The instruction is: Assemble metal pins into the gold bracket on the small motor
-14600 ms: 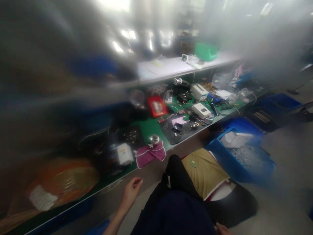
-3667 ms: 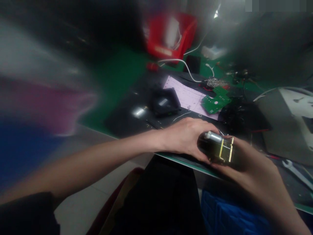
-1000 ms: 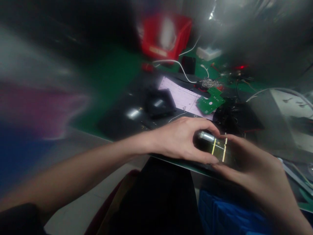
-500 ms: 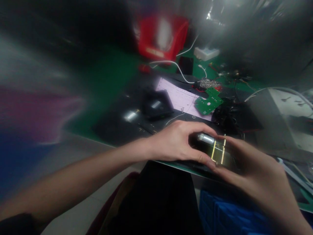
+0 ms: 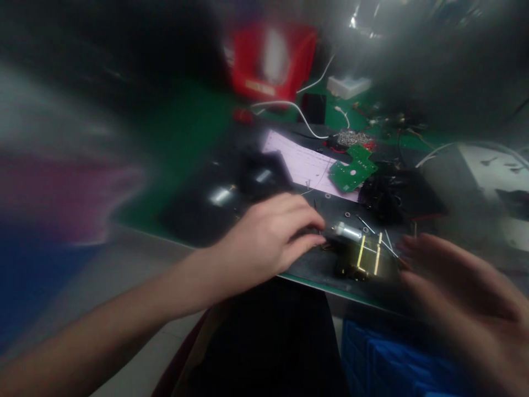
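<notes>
Small motor assembly (image 5: 359, 255), dark body with brass-coloured bars and a silver cylinder at its upper left end: lay in the lower centre-right of the frame, on the black mat (image 5: 194, 212) close to the near edge of the green bench (image 5: 185, 127), apparently resting free where both hands could reach it from either side. Left hand (image 5: 264, 240): centre of frame, palm down, fingers loosely curled and gripping nothing; fingertips (image 5: 318, 231) lay just left of the silver end, near it, contact too blurred to confirm. Right hand (image 5: 450, 281): lower right, blurred, fingers spread and empty, tips just right of the assembly and apart from it. Assembly thus sat between the two sets of fingers, held by neither. Green circuit board (image 5: 351, 171): above it, lying partly over a pale printed sheet (image 5: 306, 162). Red bin (image 5: 270, 60): upper centre, with a white cable (image 5: 297, 107) below it. Blue crate (image 5: 388, 364): bottom right, below the bench edge.
</notes>
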Available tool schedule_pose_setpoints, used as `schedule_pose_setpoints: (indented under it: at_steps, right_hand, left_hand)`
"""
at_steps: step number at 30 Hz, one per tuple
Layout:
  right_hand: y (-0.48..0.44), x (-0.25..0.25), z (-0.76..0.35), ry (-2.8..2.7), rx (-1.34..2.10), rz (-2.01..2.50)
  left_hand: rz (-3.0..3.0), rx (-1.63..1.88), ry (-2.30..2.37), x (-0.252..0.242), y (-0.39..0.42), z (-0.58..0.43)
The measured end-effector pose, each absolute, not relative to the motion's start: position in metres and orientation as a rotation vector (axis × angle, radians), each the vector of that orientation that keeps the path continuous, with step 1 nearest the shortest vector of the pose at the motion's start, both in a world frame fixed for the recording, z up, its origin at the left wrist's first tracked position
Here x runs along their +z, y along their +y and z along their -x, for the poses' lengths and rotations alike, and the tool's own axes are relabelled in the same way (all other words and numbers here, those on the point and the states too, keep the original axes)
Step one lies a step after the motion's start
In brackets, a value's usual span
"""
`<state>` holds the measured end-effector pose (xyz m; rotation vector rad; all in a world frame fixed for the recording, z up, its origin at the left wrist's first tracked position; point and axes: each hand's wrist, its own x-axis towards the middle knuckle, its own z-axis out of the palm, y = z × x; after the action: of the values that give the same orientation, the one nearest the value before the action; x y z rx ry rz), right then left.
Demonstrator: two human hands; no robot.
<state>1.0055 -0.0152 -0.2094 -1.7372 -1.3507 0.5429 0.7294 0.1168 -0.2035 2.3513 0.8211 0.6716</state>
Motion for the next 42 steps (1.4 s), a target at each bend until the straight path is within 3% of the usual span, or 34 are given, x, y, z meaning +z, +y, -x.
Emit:
schedule_pose_setpoints:
  at_steps: [4, 10, 15, 20, 27, 42]
  right_hand:
    - [-0.030, -0.204, -0.995, -1.204, 0.427, 1.899]
    - [-0.037, -0.222, -0.992, -1.175, 0.587, 1.737]
    - [-0.037, -0.229, -0.989, -1.145, 0.630, 1.722]
    - [-0.038, -0.226, -0.987, -1.207, 0.572, 1.697]
    - [-0.026, -0.224, -0.971, -1.206, 0.582, 1.577]
    - [-0.016, -0.225, -0.954, -0.930, 0.798, 1.438]
  left_hand:
    - [-2.515, 0.411, 0.858, -0.207, 0.104, -0.738]
    - [-2.596, 0.276, 0.893, -0.214, 0.103, -0.754]
    - [-2.641, 0.294, 0.896, -0.213, 0.099, -0.746]
    - [-2.493, 0.637, 0.888, -0.188, 0.089, -0.736]
    - [-2.441, 0.454, 0.677, -0.161, 0.094, -0.767]
    - [-2.469, 0.233, 0.763, -0.155, 0.093, -0.783]
